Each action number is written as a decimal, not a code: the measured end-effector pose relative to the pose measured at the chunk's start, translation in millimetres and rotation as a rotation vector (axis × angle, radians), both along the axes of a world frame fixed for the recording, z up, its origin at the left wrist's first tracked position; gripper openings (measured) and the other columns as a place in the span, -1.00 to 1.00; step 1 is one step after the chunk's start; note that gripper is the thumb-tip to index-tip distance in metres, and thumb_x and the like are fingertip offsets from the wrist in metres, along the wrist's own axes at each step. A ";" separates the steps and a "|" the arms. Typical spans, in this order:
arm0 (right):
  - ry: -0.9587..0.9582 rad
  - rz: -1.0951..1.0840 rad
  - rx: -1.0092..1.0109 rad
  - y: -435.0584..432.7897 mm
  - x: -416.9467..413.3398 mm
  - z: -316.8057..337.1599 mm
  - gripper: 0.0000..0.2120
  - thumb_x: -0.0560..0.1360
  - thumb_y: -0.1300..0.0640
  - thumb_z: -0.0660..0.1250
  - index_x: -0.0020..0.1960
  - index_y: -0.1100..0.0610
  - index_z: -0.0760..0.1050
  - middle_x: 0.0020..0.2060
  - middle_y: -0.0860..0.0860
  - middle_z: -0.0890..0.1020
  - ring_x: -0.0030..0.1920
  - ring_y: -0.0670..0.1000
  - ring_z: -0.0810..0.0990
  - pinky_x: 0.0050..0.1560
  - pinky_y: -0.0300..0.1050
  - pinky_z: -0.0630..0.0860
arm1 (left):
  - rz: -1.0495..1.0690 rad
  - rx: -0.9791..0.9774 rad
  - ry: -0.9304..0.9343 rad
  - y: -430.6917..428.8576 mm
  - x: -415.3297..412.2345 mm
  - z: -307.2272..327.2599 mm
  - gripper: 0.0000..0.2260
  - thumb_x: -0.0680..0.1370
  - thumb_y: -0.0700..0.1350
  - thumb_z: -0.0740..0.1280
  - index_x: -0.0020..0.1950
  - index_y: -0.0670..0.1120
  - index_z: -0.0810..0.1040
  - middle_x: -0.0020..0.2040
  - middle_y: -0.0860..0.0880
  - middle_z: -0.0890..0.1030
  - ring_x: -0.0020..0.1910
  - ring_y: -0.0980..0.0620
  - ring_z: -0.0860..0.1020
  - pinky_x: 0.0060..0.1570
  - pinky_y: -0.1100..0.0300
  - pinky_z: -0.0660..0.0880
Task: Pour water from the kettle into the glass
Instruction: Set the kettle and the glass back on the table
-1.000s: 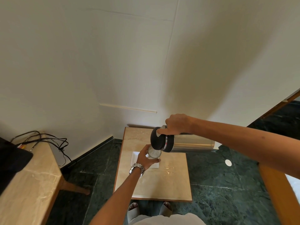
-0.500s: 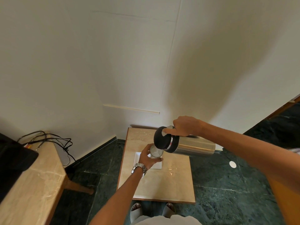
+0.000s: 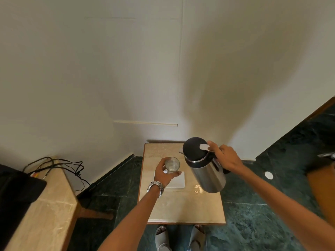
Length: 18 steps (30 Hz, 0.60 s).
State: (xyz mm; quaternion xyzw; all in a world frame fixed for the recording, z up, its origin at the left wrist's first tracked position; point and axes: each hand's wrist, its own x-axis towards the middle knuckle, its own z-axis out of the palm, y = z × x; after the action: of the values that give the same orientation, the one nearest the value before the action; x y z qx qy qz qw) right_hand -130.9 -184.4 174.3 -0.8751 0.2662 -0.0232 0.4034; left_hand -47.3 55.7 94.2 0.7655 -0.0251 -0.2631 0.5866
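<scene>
A steel kettle (image 3: 208, 174) with a black lid hangs nearly upright, tilted slightly left, above the right side of a small marble table (image 3: 183, 207). My right hand (image 3: 226, 158) grips its handle, thumb on the lid lever. A clear glass (image 3: 171, 165) with water in it is held just left of the kettle, above a white square mat (image 3: 178, 181). My left hand (image 3: 164, 173), with a metal watch on the wrist, wraps the glass from the left. No stream runs between spout and glass.
A marble-topped bench (image 3: 49, 205) with a dark device and black cables (image 3: 59, 165) stands at the left. White walls meet behind the table. Dark green stone floor (image 3: 253, 223) surrounds it. A wooden piece (image 3: 322, 187) juts in at the right. My sandalled feet show below the table.
The kettle has swung from lying horizontal over the glass back to nearly upright and shifted right. The glass stays held in my left hand, now apart from the spout.
</scene>
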 end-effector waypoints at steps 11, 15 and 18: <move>-0.248 -0.757 0.180 40.4 -24.5 -143.0 -0.28 0.52 -0.32 0.00 -0.25 0.24 0.64 -0.49 0.11 0.57 -0.45 -0.02 0.55 -0.41 -0.15 0.38 | -0.056 0.180 -0.009 -13.8 19.5 -101.4 -0.35 0.34 -0.20 0.63 0.35 -0.09 0.43 0.29 -0.09 0.55 0.28 -0.13 0.53 0.29 -0.10 0.54; -0.312 -0.905 0.190 46.1 -4.8 -206.7 -0.44 0.52 -0.28 0.03 -0.26 0.13 0.56 -0.50 0.03 0.54 -0.44 -0.25 0.53 -0.47 -0.45 0.34 | -0.011 0.246 -0.051 -15.6 31.2 -181.4 -0.33 0.30 -0.15 0.66 0.32 -0.06 0.45 0.26 -0.05 0.55 0.24 -0.08 0.53 0.25 -0.06 0.55; -0.311 -0.986 0.250 41.5 4.3 -245.5 -0.50 0.51 -0.24 0.03 -0.38 0.08 0.44 -0.51 0.06 0.52 -0.43 -0.11 0.55 -0.45 -0.28 0.34 | 0.025 0.270 -0.075 -16.3 40.2 -232.6 -0.34 0.26 -0.14 0.67 0.28 -0.02 0.46 0.21 0.01 0.56 0.19 -0.04 0.54 0.21 -0.03 0.55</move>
State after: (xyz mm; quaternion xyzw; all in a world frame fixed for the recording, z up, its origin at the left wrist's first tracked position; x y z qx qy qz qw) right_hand -126.7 -142.9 -71.3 -0.5777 0.5838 -0.3076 0.4804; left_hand -7.1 39.4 -138.4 0.8470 -0.0018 -0.2280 0.4802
